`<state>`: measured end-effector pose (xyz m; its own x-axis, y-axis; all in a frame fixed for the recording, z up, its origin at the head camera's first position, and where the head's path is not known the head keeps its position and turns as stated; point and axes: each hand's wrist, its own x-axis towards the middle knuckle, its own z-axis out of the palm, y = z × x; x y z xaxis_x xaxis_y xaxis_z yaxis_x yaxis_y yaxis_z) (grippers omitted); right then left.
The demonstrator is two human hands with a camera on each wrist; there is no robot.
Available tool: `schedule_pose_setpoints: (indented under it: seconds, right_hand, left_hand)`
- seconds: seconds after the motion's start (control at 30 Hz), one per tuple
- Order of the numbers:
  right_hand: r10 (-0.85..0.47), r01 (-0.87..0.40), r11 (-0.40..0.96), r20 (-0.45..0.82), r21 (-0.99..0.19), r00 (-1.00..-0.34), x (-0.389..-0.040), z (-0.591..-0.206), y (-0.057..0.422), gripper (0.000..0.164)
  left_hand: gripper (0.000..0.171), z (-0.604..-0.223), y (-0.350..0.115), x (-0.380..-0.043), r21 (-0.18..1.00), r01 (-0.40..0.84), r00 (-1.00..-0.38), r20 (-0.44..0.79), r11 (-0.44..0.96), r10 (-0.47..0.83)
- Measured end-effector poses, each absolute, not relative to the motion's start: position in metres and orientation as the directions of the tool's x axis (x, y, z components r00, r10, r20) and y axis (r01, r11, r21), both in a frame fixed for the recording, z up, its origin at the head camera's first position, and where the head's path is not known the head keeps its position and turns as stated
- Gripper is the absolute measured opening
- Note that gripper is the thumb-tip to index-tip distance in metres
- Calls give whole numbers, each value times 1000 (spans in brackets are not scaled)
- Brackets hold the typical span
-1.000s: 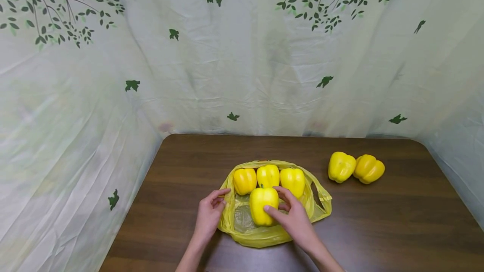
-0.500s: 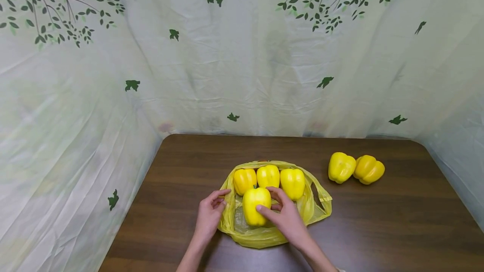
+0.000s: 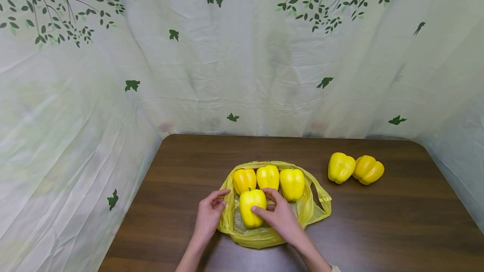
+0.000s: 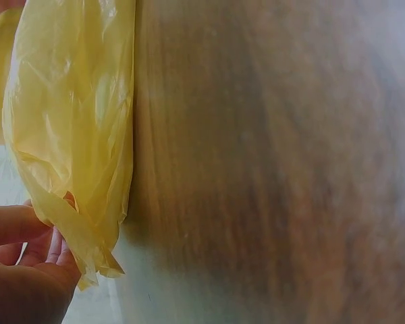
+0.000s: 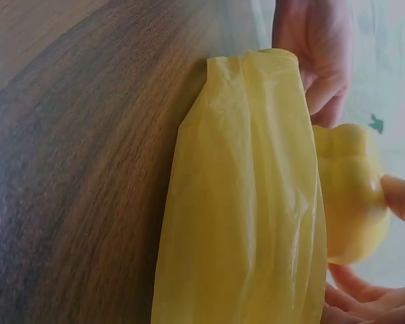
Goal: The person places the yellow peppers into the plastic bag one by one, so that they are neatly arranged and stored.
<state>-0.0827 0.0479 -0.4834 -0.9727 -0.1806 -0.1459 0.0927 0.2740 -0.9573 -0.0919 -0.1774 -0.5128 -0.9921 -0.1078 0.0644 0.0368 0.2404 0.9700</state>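
A yellow bell pepper (image 3: 252, 211) sits stem up at the near left inside the open yellow plastic bag (image 3: 261, 241). My right hand (image 3: 281, 217) grips it from the right, thumb on the near side and fingers behind. The right wrist view shows the pepper (image 5: 354, 196) partly hidden by the bag wall. At the bag's left rim, my left hand (image 3: 209, 215) holds the edge; in the left wrist view the plastic (image 4: 74, 229) lies between its fingers. Along the bag's far side stand three more bell peppers: a left one (image 3: 244, 180), a middle one (image 3: 268, 176) and a right one (image 3: 292, 184).
Two yellow bell peppers, one upright (image 3: 341, 168) and one tilted (image 3: 369, 170), lie side by side at the back right of the brown wooden table (image 3: 397, 221). A pale leaf-printed curtain (image 3: 242, 62) hangs behind the table and along both sides.
My right hand has moved left with the bell pepper, bringing it closer to the bag's left side. My left hand has stayed at the rim.
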Motion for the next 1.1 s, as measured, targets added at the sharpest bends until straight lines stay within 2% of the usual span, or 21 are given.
schedule_pose_setpoints:
  seconds: [0.37, 0.7, 0.87, 1.1]
  right_hand:
    - [-205, 49, 299, -114, -953, -972, -84, -489, 41, 66]
    - [-235, 31, 298, -105, -954, -966, -85, -493, 37, 63]
    - [-252, -5, 318, -79, -948, -965, -85, -495, 34, 61]
    - [-259, 11, 323, -99, -946, -961, -85, -497, 31, 61]
  left_hand:
    - [35, -511, -176, -91, 970, 7, -993, 36, 244, -116]
    - [32, -474, -168, -80, 965, -6, -995, 21, 261, -100]
    - [32, -473, -167, -79, 967, 2, -995, 28, 253, -100]
    - [33, -475, -167, -79, 968, 18, -994, 45, 249, -100]
